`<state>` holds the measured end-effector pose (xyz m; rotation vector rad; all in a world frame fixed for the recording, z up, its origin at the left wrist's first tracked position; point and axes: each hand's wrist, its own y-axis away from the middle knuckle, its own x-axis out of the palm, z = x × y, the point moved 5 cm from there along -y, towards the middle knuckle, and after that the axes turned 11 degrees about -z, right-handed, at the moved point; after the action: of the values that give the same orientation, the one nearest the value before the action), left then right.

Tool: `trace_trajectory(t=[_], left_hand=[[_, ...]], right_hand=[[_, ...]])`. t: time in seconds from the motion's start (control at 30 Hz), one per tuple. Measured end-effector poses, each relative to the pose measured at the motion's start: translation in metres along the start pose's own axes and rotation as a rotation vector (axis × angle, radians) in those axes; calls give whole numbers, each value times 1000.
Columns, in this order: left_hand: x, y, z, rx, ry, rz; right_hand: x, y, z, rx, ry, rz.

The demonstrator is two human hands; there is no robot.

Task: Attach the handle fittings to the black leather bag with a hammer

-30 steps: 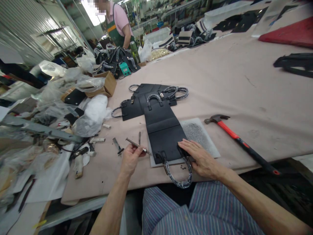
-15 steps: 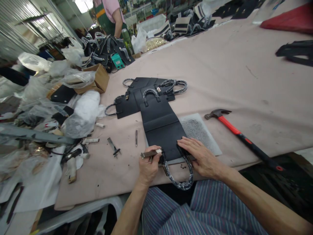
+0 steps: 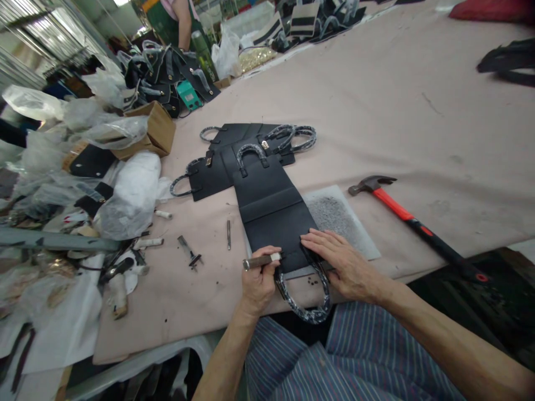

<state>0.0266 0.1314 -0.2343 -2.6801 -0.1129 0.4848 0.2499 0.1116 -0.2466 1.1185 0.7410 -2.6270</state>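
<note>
A flat black leather bag panel [image 3: 271, 214] lies across a grey cutting pad [image 3: 338, 217] near the table's front edge. Its wrapped handle [image 3: 305, 309] hangs over the edge toward me. My left hand [image 3: 257, 281] grips a slim metal punch tool [image 3: 261, 260], its tip against the panel's near left corner by the handle. My right hand [image 3: 343, 262] lies flat on the panel's near right corner, fingers spread, pressing it down.
A red-and-black hammer [image 3: 413, 225] lies to the right of the pad. More black panels with handles [image 3: 251, 145] are stacked behind. Small punches [image 3: 190, 252] and plastic bags [image 3: 129, 195] litter the left side. A cardboard box [image 3: 156, 131] and a person in a green apron [image 3: 175, 19] are farther back.
My left hand has brought the punch tool from the bare table at the left over to the panel's near left corner. The right hand has stayed pressed on the panel.
</note>
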Motion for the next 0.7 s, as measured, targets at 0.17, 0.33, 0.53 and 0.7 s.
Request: trace_trajectory(t=[0.17, 0.33, 0.53, 0.7], left_hand=[[-1, 3, 8, -55, 10, -27], [-1, 4, 11, -95, 47, -27], [0, 4, 13, -114, 46, -12], [2, 4, 21, -205, 108, -8]], right_hand=[[-1, 0, 0, 0, -18, -1], [-1, 0, 0, 1, -9, 5], [-2, -1, -1, 11, -47, -2], [-4, 0, -3, 24, -100, -15]])
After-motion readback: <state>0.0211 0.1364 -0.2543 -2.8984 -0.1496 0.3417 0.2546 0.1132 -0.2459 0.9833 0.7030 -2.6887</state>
